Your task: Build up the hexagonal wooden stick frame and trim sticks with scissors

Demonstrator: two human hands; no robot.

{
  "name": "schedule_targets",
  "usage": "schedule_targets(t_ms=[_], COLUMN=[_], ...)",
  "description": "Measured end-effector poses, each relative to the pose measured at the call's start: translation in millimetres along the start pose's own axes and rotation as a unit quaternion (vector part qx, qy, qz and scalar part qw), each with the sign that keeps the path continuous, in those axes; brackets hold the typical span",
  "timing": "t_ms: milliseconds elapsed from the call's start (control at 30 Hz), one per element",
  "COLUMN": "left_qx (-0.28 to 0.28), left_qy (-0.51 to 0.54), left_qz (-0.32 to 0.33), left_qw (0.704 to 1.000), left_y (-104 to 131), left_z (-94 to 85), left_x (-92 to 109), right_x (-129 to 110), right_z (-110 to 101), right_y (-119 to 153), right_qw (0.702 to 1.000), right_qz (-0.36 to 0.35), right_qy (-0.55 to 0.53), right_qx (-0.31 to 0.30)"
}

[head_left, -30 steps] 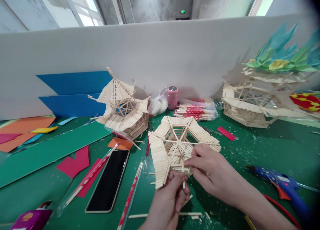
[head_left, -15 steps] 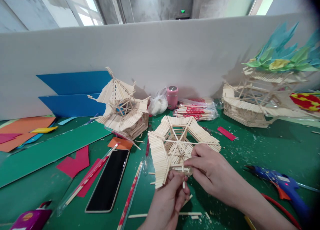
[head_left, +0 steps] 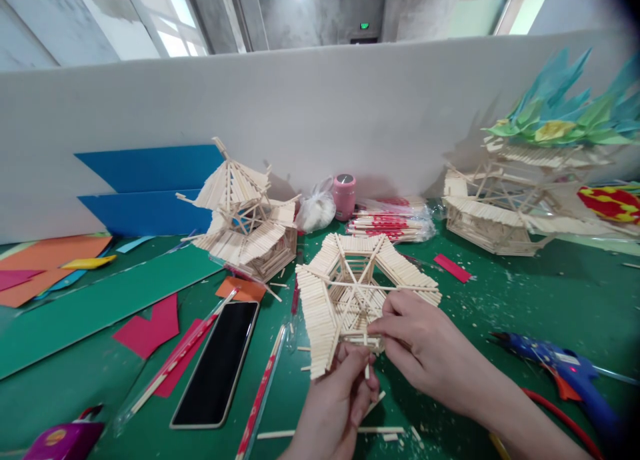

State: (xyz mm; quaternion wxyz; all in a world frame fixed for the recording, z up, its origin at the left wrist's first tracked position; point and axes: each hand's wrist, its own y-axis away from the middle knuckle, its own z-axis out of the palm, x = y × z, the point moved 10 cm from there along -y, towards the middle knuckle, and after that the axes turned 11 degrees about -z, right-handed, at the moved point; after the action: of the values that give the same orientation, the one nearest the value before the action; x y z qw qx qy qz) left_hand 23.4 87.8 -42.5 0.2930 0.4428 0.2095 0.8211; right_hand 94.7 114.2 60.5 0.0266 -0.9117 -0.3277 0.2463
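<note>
A six-sided pavilion model (head_left: 316,307) made of pale wooden sticks stands on the green table in front of me, its centre open and crossed by thin sticks. At its near side, a short wooden stick (head_left: 367,371) lies across the edge, pointing toward me. My left hand (head_left: 333,403) pinches the stick's lower part from below. My right hand (head_left: 425,340) reaches in from the right, with thumb and index finger closed at the stick's upper end. Fingers partly hide the near edge of the model.
A glue gun (head_left: 560,363) lies at right, a phone (head_left: 217,363) at left. Wrapped chopsticks (head_left: 263,393) lie near the phone. Behind stand a tiered stick pavilion (head_left: 245,240), a pink jar (head_left: 345,197), bagged chopsticks (head_left: 390,220) and another stick model (head_left: 493,227).
The view has shifted very slightly. Both hands keep their hold at the model's near edge, and nothing else has visibly moved.
</note>
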Motion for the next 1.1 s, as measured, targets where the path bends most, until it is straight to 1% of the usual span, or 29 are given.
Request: schedule_targets(t_ms=[267, 633, 1100], left_qx=[-0.013, -0.004, 0.001], left_qy=[0.003, -0.003, -0.016], left_qz=[0.001, 0.003, 0.022], left_qw=[1.0, 1.0, 1.0], left_y=[0.5, 0.3, 0.4], left_z=[1.5, 0.3, -0.2], left_x=[-0.1, 0.5, 3.0], right_x=[-2.7, -3.1, -3.5], right_z=[-0.5, -1.9, -0.2], right_y=[1.3, 2.5, 3.1], right_qw=[1.0, 1.0, 1.0], right_qz=[-0.004, -0.004, -0.004], right_qy=[0.006, 0.002, 0.004], right_qx=[-0.002, 0.001, 0.004])
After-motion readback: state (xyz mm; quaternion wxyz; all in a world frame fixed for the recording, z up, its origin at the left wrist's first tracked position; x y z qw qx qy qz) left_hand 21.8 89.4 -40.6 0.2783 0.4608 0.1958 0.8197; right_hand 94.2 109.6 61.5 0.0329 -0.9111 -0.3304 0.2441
